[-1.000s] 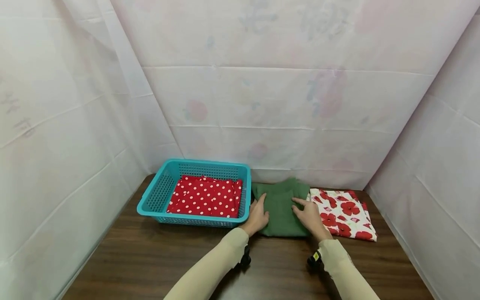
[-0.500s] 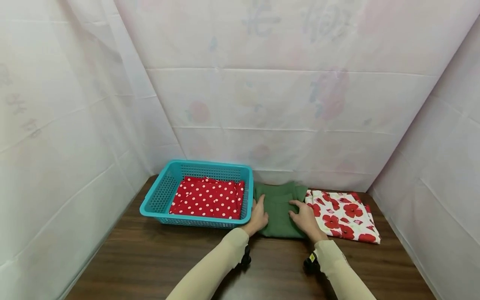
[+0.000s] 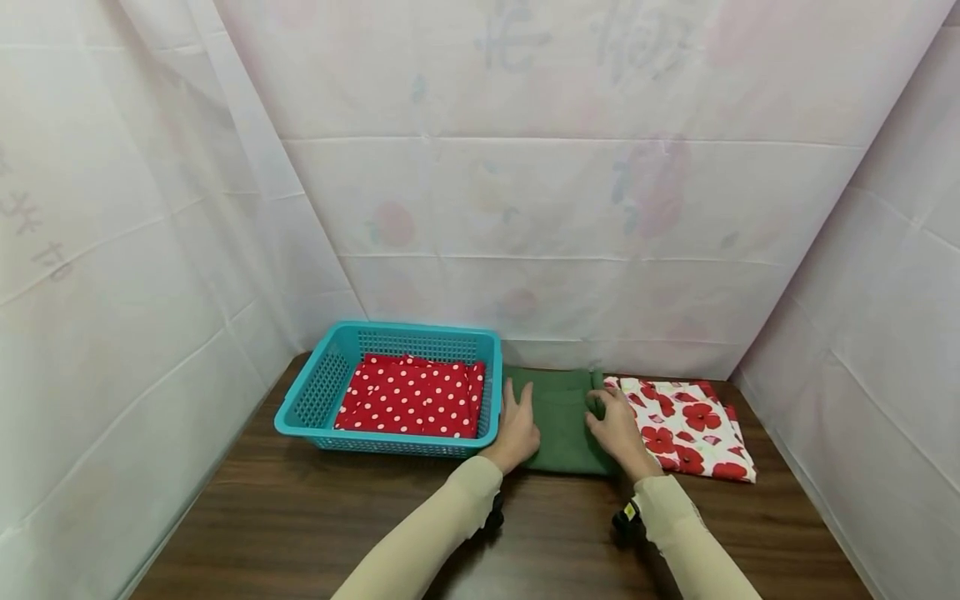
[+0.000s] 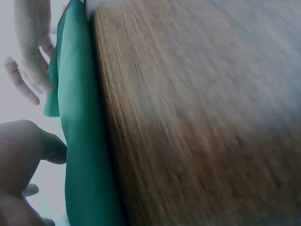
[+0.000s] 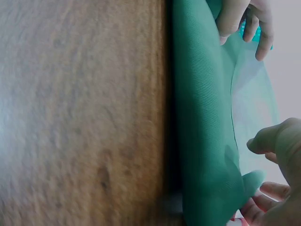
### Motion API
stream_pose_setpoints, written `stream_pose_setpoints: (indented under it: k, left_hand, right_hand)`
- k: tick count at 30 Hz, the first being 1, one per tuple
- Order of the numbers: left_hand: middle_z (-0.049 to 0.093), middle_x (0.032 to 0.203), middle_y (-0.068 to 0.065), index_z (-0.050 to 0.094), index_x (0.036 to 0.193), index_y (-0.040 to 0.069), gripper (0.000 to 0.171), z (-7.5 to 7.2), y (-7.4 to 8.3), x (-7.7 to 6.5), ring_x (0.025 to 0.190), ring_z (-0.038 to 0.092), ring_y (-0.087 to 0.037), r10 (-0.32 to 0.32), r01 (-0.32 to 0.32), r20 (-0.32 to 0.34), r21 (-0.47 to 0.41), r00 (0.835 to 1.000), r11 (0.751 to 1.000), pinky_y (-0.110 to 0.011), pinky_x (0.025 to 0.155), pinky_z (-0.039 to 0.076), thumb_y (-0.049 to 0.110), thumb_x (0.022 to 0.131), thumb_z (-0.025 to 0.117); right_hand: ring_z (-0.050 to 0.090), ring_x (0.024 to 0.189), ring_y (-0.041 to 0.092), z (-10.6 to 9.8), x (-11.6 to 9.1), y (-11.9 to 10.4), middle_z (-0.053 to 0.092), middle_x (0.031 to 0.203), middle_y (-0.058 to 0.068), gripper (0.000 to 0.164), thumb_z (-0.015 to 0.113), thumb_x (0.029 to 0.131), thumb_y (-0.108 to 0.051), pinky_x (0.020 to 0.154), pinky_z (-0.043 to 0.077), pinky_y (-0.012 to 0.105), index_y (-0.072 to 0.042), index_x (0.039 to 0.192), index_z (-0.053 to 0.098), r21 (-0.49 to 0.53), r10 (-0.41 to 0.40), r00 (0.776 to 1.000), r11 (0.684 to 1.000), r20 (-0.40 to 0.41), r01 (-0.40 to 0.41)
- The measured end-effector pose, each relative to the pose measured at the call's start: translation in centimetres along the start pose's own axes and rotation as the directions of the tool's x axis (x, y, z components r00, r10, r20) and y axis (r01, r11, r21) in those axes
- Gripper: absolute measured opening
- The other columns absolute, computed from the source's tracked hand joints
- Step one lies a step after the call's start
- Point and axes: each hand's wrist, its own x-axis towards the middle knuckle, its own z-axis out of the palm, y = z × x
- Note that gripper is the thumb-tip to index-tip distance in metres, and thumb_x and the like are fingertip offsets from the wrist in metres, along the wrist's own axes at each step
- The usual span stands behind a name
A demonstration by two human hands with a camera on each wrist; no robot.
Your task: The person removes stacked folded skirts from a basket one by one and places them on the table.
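A folded green cloth [image 3: 561, 425] lies on the table between a basket and a flowered cloth. My left hand [image 3: 516, 433] rests on its left side, fingers spread and fairly straight, with the thumb touching the top. At the right side, my right hand [image 3: 615, 429] has its fingers curled round the cloth's edge, which stands up slightly there. In the right wrist view, the fingers [image 5: 270, 197] reach behind the green edge while the thumb stays apart from it. The left wrist view shows the cloth's thick front fold and the left thumb [image 4: 54, 148] against it.
Left of the hands stands a blue plastic basket [image 3: 300, 408] holding a folded red polka-dot cloth [image 3: 412, 396]. On the right lies a folded white cloth with red flowers [image 3: 693, 429]. White sheeting [image 3: 480, 200] walls the back and sides of the wooden table [image 3: 300, 517].
The right fingers have moved from lying on top of the green cloth to curling round its right edge. The corner sticking out at its far right is now drawn in. The left hand stays nearly put.
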Motion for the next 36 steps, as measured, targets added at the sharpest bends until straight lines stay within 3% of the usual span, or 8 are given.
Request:
stream_pose_setpoints:
  k: [5,9,14,22,27,36]
  left_hand:
    - [0.023,0.162,-0.029,0.035,0.158,0.007,0.075,0.0,1.2,0.4,0.15,0.022,-0.049,0.041,-0.046,0.035,0.166,0.999,0.985,-0.064,0.113,0.038,0.003,0.09,0.067]
    - [0.025,0.163,-0.025,0.033,0.16,0.011,0.076,-0.4,2.3,0.7,0.15,0.026,-0.044,0.07,-0.08,0.051,0.224,0.996,0.971,-0.062,0.113,0.037,0.012,0.093,0.07]
    - [0.029,0.162,-0.024,0.033,0.159,0.011,0.075,-1.6,3.3,1.0,0.146,0.033,-0.043,0.136,-0.141,0.035,0.22,0.99,0.965,-0.058,0.107,0.042,0.014,0.094,0.071]
    - [0.036,0.158,-0.021,0.033,0.158,0.01,0.068,-3.9,4.3,2.1,0.143,0.037,-0.039,0.157,-0.152,-0.008,0.219,0.987,0.964,-0.055,0.106,0.046,0.019,0.099,0.065]
    - [0.036,0.16,-0.02,0.033,0.159,0.011,0.069,-5.7,4.2,2.8,0.146,0.035,-0.039,0.149,-0.141,-0.029,0.185,0.988,0.973,-0.057,0.11,0.043,0.019,0.099,0.065]
    - [0.04,0.157,-0.017,0.03,0.16,0.012,0.07,-10.3,2.7,4.3,0.145,0.036,-0.038,0.138,-0.126,-0.128,0.099,0.982,0.987,-0.058,0.113,0.039,0.021,0.1,0.065]
  right_hand:
    - [0.052,0.133,0.051,-0.7,0.3,0.0,0.053,0.143,0.035,0.049,0.073,0.09,-0.005,0.104,0.046,0.065,0.006,0.136,0.06,-0.003,0.0,1.0,1.0,0.015,0.0]
    - [0.052,0.133,0.05,-1.4,0.6,-0.4,0.053,0.145,0.032,0.056,0.071,0.093,-0.006,0.104,0.047,0.064,0.004,0.144,0.053,0.011,0.007,1.0,1.0,0.021,-0.007]
    - [0.051,0.133,0.05,-2.3,0.9,-0.8,0.052,0.145,0.032,0.058,0.07,0.094,-0.007,0.104,0.047,0.064,0.003,0.147,0.05,0.008,-0.005,1.0,1.0,0.014,0.005]
    - [0.051,0.133,0.05,-3.1,1.6,-1.2,0.053,0.144,0.033,0.056,0.069,0.095,-0.009,0.107,0.045,0.065,0.005,0.145,0.05,0.01,-0.031,0.999,0.999,-0.006,0.031]
    - [0.049,0.135,0.048,-3.6,2.2,-2.1,0.052,0.147,0.031,0.056,0.066,0.099,-0.016,0.107,0.044,0.064,0.003,0.148,0.048,0.03,-0.035,0.999,0.999,0.02,0.034]
    - [0.048,0.137,0.047,-4.9,3.8,-3.6,0.049,0.152,0.027,0.06,0.065,0.1,-0.021,0.105,0.046,0.065,-0.002,0.153,0.044,0.043,-0.061,0.998,0.997,0.031,0.06]
